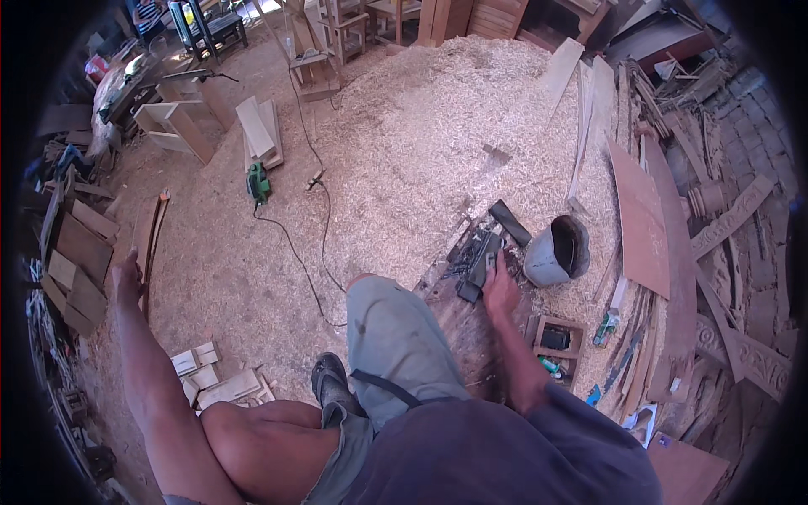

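Note:
Out at the far left, my left hand (128,276) is closed at the edge of a long, narrow wooden board (155,240). Its fingers are partly hidden. On the right, my right hand (500,290) reaches down to a dark wooden surface (450,316), with its fingers closed around a dark grey block-like tool (487,263) whose exact kind I cannot make out. Just beyond it lies another dark rectangular block (510,221). A grey bucket (549,259) with a dark inside stands to the right of that hand.
Wood shavings (404,151) cover the ground. A green power tool (258,183) trails a black cable (296,263) toward my knee. Wood offcuts (231,389) lie beside my left leg. Right of me are a wooden box frame (557,337) and a leaning reddish panel (640,215).

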